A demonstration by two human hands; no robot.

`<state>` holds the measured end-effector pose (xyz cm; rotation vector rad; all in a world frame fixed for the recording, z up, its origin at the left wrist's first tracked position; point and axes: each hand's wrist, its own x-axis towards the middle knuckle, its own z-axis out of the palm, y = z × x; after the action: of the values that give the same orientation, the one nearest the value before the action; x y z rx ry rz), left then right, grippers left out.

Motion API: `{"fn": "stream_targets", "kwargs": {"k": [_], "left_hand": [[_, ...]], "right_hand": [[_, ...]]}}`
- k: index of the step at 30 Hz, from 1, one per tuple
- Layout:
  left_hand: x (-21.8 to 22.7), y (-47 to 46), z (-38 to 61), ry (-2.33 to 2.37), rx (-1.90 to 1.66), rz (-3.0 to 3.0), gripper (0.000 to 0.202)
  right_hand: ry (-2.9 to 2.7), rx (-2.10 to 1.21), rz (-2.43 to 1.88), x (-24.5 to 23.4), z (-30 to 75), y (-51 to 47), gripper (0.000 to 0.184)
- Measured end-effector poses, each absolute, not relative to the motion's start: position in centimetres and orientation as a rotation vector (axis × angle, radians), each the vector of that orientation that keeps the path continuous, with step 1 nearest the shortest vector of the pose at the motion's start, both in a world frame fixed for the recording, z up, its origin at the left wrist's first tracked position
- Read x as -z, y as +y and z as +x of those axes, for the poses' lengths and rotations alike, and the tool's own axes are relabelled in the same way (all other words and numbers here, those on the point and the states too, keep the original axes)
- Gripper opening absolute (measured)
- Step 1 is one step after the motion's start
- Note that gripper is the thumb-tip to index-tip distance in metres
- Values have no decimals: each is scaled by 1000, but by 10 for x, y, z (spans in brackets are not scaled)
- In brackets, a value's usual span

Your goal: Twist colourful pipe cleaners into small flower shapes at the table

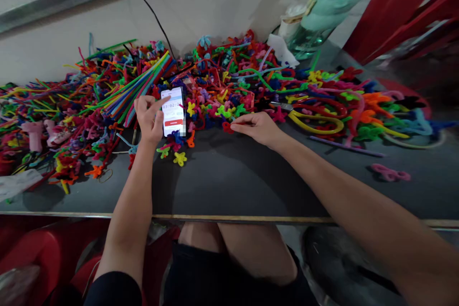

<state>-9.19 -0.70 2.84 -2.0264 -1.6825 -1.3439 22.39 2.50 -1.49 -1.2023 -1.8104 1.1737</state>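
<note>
My left hand (pixel 147 117) is at the left edge of a lit phone (pixel 173 124). Its index finger reaches over the screen, which shows timer-like digits and a red button; the hand holds nothing. The phone leans against a heap of coloured pipe cleaners (pixel 208 88). With thumb and fingers pinched, my right hand (pixel 256 126) has a small looped red pipe-cleaner piece (pixel 227 127) at its fingertips. Just below the phone lie a yellow pipe-cleaner flower (pixel 180 158) and other small flowers. Scissors (pixel 317 122) with yellow and red handles are right of my right hand.
Long pipe cleaners (pixel 143 86) lie bundled behind my left hand. A green plastic bottle (pixel 322 19) stands tilted in view at the back right. A pink looped piece (pixel 390 172) lies on the dark table (pixel 244 181). A black cable (pixel 150 7) hangs down the wall.
</note>
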Motion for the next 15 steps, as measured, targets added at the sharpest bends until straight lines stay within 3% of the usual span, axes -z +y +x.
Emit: {"fn": "stream_targets", "kwargs": {"k": [8, 10, 15], "left_hand": [[-56, -41, -26, -1586, 1605, -1864, 45], [-49, -49, 14, -1624, 1520, -2103, 33], [-6, -43, 64, -1825, 1275, -2388, 27]], "right_hand": [[-1793, -1142, -1145, 17, 220, 22, 36], [-1794, -1104, -1127, 18, 219, 21, 37], [-1835, -995, -1035, 18, 220, 17, 40]]}}
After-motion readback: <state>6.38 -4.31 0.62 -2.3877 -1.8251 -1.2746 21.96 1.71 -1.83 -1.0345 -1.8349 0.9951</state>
